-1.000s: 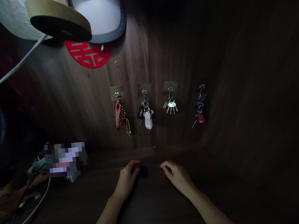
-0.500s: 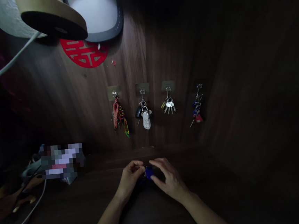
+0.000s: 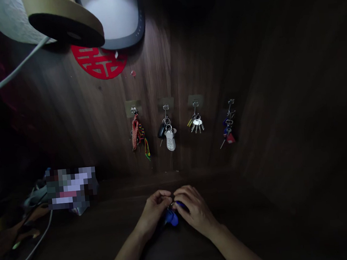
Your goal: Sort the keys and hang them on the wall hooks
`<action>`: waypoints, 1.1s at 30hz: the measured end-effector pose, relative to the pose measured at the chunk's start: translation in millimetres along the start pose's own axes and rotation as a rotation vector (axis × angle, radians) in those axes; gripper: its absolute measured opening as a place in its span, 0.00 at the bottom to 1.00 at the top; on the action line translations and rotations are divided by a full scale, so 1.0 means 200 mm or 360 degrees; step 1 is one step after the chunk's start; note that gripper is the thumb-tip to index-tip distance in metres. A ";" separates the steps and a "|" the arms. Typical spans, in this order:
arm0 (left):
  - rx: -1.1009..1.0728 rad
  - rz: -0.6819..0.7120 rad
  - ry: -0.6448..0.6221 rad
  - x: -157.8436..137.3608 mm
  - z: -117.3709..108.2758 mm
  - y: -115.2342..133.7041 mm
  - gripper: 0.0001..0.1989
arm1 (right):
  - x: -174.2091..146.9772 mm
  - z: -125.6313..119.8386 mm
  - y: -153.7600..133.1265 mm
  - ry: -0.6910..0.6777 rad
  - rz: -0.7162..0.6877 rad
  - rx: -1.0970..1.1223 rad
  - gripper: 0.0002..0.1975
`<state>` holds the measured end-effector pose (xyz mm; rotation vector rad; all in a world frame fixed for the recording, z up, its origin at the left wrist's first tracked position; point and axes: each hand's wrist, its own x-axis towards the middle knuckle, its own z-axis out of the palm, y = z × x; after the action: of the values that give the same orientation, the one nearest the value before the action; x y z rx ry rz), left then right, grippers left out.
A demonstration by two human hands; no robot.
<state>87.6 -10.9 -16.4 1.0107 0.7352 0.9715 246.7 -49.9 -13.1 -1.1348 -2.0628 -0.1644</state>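
A bunch of blue key fobs (image 3: 171,218) hangs below my fingertips, close above the dark wooden surface. My left hand (image 3: 152,211) is closed, with thumb and fingers pinching the bunch near its metal ring (image 3: 171,206). My right hand (image 3: 196,208) has its fingertips together around another blue fob (image 3: 181,205), which is partly covered by the fingers. Both sets of fingertips almost meet at the ring. How the ring and fobs join is too small and dark to make out.
On the wooden back panel, hooks hold a braided red strap (image 3: 135,133), car keys (image 3: 170,140), silver keys (image 3: 196,122) and keys with a red tag (image 3: 230,137). A lamp (image 3: 67,26), cap (image 3: 112,18) and red paper-cut (image 3: 104,67) are upper left. A white cable (image 3: 35,255) runs lower left.
The right fingers have closed in on a blue fob and sit nearer the left hand. Other blue fobs now dangle lower, beneath the fingertips. The view has shifted slightly.
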 end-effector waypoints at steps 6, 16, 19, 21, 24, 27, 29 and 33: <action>0.0195 0.0012 -0.0221 -0.03 0.02 0.04 0.17 | 0.00 0.02 0.01 0.0177 0.0237 0.0193 0.04; 0.0501 0.0341 -0.0066 -0.03 0.01 0.05 0.14 | 0.02 0.02 0.03 0.0316 0.0366 0.0472 0.08; 0.0383 0.0296 0.0002 -0.02 0.00 0.07 0.16 | 0.02 0.02 0.04 0.0369 0.0421 0.0498 0.09; 0.0362 0.0267 0.0031 -0.02 -0.01 0.07 0.17 | 0.01 0.01 0.05 0.0373 0.0440 0.0496 0.09; 0.0401 0.0251 0.0047 -0.02 0.00 0.07 0.19 | 0.01 0.00 0.04 0.0333 0.0430 0.0494 0.08; 0.0469 0.0281 0.0033 -0.02 0.01 0.06 0.19 | 0.00 0.00 0.03 0.0275 0.0371 0.0496 0.06; 0.0515 0.0313 -0.0004 -0.02 0.01 0.05 0.19 | 0.00 0.01 0.02 0.0244 0.0321 0.0487 0.04; 0.0577 0.0351 -0.0072 0.00 0.02 0.02 0.17 | 0.00 0.02 0.02 0.0220 0.0236 0.0437 0.06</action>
<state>88.8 -12.0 -10.5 1.4501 0.7904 1.0210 246.7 -46.1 -16.9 -1.0691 -1.8071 0.1075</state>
